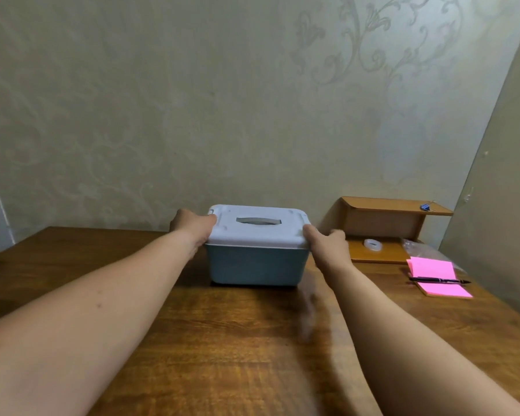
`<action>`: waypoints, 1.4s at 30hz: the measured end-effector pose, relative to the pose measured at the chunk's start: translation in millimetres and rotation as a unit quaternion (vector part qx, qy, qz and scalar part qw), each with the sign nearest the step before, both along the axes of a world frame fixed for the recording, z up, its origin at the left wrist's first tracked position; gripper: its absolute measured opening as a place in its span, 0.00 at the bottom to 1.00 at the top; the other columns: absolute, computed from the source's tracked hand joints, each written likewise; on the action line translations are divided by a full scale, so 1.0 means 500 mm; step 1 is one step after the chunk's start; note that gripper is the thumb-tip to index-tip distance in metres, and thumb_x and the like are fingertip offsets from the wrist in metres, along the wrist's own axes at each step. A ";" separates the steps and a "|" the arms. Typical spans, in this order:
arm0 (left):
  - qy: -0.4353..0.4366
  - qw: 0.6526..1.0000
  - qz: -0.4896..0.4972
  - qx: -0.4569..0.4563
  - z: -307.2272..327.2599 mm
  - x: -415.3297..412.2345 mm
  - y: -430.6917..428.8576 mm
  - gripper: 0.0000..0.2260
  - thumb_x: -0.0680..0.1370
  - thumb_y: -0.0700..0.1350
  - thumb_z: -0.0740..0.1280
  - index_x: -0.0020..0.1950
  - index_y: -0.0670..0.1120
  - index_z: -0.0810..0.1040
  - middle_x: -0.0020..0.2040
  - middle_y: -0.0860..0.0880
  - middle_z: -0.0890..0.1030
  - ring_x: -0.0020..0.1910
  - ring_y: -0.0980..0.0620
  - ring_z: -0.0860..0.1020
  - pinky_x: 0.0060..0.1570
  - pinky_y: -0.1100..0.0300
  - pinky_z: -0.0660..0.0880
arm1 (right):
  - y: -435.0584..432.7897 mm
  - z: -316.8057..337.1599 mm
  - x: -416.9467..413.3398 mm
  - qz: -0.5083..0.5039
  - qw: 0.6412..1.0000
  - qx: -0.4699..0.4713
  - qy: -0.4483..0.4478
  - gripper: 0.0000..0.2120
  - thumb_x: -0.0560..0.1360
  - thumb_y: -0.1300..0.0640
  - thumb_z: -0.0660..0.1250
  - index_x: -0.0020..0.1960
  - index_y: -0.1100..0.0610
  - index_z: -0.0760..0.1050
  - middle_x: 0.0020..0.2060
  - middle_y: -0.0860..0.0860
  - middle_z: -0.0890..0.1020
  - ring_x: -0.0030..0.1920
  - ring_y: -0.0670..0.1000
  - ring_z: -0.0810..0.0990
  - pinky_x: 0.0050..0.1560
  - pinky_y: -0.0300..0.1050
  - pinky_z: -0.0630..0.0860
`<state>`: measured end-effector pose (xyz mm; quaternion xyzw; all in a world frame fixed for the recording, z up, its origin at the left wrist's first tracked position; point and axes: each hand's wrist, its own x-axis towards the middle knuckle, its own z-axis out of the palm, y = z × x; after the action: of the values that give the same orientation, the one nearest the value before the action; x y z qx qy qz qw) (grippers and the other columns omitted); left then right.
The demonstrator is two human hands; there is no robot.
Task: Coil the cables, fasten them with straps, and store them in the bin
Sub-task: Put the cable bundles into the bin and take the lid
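The bin [257, 267], blue-grey with a pale lid [257, 232] shut on top, stands on the wooden counter [222, 340] towards its far edge, near the papered wall [192, 100]. A grey handle [258, 222] lies flat in a recess in the middle of the lid.

The left grip [192, 225] clasps the lid's left rim: the thumb curls over the top edge by the far corner, and the fingers are hidden behind the side. The right grip [324, 241] is at the lid's near right corner with its thumb touching the rim. Its fingers are blurred, so I cannot tell whether they close on the bin or only lie beside it. Both forearms reach across bare wood.

Right of the bin, just past the right grip, a small wooden shelf [385, 223] stands against the wall. Blue clips [427, 207] lie on its top board and a clear tape roll [373, 245] on its lower one. Nearer along the right edge are a crumpled clear bag [424, 250] and pink notes [433, 270] with a black pen [439, 280] lying across them.
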<state>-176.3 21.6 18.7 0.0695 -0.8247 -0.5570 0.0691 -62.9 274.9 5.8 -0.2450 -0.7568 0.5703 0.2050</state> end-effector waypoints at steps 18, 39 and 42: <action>-0.037 0.991 -0.025 0.125 -0.001 0.018 0.011 0.14 0.81 0.49 0.73 0.59 0.43 0.73 0.54 0.44 0.75 0.40 0.50 0.72 0.32 0.58 0.67 | 0.006 0.022 0.015 0.018 0.963 0.264 0.048 0.17 0.84 0.47 0.64 0.58 0.58 0.85 0.46 0.52 0.87 0.46 0.51 0.84 0.52 0.57 0.85; 0.091 0.995 -0.028 0.007 -0.018 0.051 0.026 0.15 0.84 0.46 0.62 0.70 0.45 0.78 0.60 0.46 0.81 0.57 0.43 0.78 0.57 0.51 0.76 | 0.009 0.034 0.015 0.093 0.905 0.414 -0.042 0.41 0.79 0.24 0.55 0.77 0.55 0.72 0.65 0.54 0.84 0.60 0.57 0.83 0.54 0.53 0.81; 0.089 0.996 -0.017 -0.007 -0.017 0.031 0.026 0.15 0.85 0.46 0.60 0.68 0.44 0.78 0.60 0.44 0.81 0.56 0.41 0.78 0.55 0.51 0.75 | -0.001 0.032 0.015 0.134 0.909 0.391 -0.052 0.55 0.71 0.18 0.59 0.84 0.55 0.60 0.74 0.53 0.77 0.70 0.58 0.78 0.58 0.52 0.78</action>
<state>-160.9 34.8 10.0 0.0048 -0.8200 -0.5567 0.1334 -55.2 274.4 22.1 -0.0705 -0.9543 0.2378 0.1665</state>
